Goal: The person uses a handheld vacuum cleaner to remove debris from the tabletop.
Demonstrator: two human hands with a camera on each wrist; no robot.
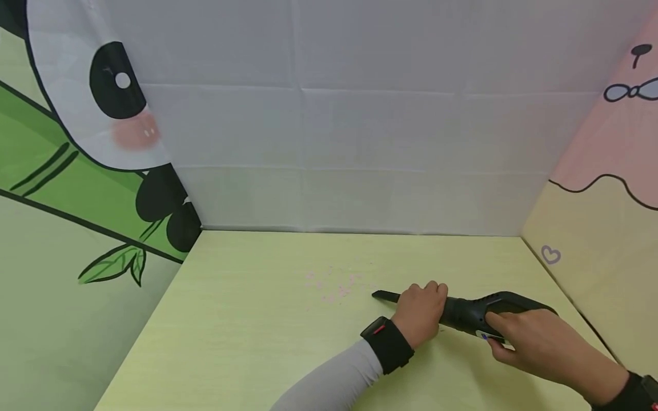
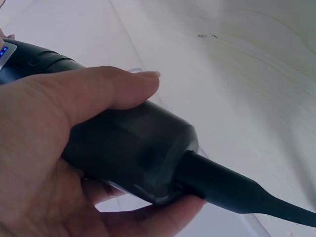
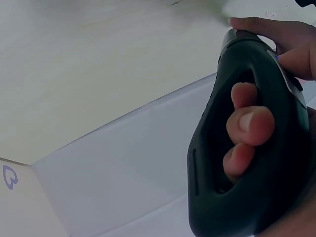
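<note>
Vacuum (image 1: 465, 311) handle loop, right fingers (image 3: 249, 126) inside.

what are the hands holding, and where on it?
Both hold the handheld vacuum: left hand wraps the front of the body behind the nozzle; right hand grips the rear loop handle.

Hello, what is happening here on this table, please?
A person holds a black handheld vacuum with both hands over a pale green table. The left hand grips the body just behind the narrow nozzle; the right hand grips the handle. The nozzle points at some small pink crumbs on the table, a little short of them.
</note>
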